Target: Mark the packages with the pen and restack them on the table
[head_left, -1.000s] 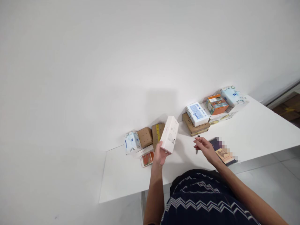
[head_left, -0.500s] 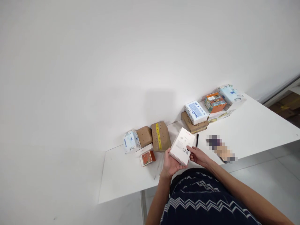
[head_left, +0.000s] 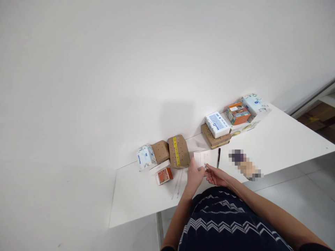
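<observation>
A white box (head_left: 203, 157) with faint print is held in front of my body, above the table. My left hand (head_left: 195, 175) is closed round its left side and lower end, hiding part of it. At the lower right corner, my right hand (head_left: 217, 176) grips the box with the thumb on its printed face and the other fingers curled below. A black pen (head_left: 219, 157) lies on the table just right of the box.
On the white table (head_left: 133, 198), brown cardboard boxes (head_left: 179, 150), a tissue pack (head_left: 146, 157) and a small orange box (head_left: 164, 175) stand left. Toward the right are another tissue pack (head_left: 217, 124) on a carton (head_left: 217, 140), an orange box (head_left: 238, 114) and a blurred-out item (head_left: 247, 165).
The white box has turned and tilted in my hands, so its printed face shows less. My left hand has moved from beneath the box to its left side.
</observation>
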{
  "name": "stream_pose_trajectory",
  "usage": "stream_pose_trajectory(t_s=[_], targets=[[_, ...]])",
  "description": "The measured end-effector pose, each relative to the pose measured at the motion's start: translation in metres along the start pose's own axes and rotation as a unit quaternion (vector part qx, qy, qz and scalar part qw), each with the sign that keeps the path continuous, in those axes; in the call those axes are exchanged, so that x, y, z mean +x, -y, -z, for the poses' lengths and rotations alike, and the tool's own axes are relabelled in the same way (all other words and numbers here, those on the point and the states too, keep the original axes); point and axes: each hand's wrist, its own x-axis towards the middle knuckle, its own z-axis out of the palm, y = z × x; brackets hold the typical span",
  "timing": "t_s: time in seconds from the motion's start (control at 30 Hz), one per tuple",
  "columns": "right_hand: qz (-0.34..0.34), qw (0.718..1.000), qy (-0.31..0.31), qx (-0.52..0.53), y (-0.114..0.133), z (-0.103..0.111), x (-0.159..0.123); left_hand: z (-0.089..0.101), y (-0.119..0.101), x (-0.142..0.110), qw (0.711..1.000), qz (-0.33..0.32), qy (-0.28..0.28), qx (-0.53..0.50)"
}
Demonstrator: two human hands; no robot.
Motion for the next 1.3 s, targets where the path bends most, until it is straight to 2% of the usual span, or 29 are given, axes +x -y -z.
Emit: stream_pose_trajectory(t_s=[0.1, 0.3, 0.5, 0.67, 0.73, 0.8, 0.87, 0.9, 0.93, 0.97, 1.03, 1.17, 1.3], targets=[[0.019, 0.998, -0.037, -0.045, 0.002, 0.008, 0.002, 0.002, 0.001, 0.009, 0.994, -0.038, -0.014, 0.101], [0.101, 0.982, -0.121, -0.1, 0.006, 0.015, 0.004, 0.0, 0.007, 0.018, 0.975, -0.122, -0.012, 0.184], [0.156, 0.959, -0.165, -0.17, 0.008, 0.012, 0.004, -0.007, 0.033, 0.022, 0.99, -0.092, 0.02, 0.109], [0.257, 0.907, -0.228, -0.243, 0.017, 0.007, 0.002, -0.008, 0.046, 0.019, 0.998, -0.037, 0.003, 0.059], [0.33, 0.855, -0.245, -0.317, 0.022, 0.002, -0.005, -0.008, 0.044, 0.018, 0.998, -0.035, -0.001, 0.061], [0.415, 0.758, -0.242, -0.441, 0.026, -0.006, -0.014, -0.006, 0.038, 0.018, 0.996, -0.052, -0.004, 0.074], [0.458, 0.657, -0.22, -0.557, 0.03, -0.013, -0.024, -0.005, 0.028, 0.017, 0.993, -0.086, -0.001, 0.086], [0.456, 0.63, -0.208, -0.593, 0.032, -0.016, -0.028, -0.004, 0.023, 0.016, 0.99, -0.106, 0.003, 0.09], [0.448, 0.618, -0.197, -0.615, 0.034, -0.019, -0.031, -0.003, 0.017, 0.015, 0.988, -0.125, 0.008, 0.094], [0.437, 0.617, -0.186, -0.627, 0.036, -0.02, -0.034, -0.002, 0.012, 0.013, 0.985, -0.141, 0.011, 0.096], [0.423, 0.639, -0.156, -0.624, 0.042, -0.02, -0.038, 0.0, 0.004, 0.009, 0.981, -0.164, 0.016, 0.1], [0.427, 0.715, -0.091, -0.546, 0.058, -0.012, -0.051, 0.012, -0.004, 0.003, 0.973, -0.191, 0.022, 0.125], [0.395, 0.798, -0.114, -0.442, 0.07, -0.003, -0.072, 0.04, -0.003, 0.009, 0.963, -0.18, -0.013, 0.2]])
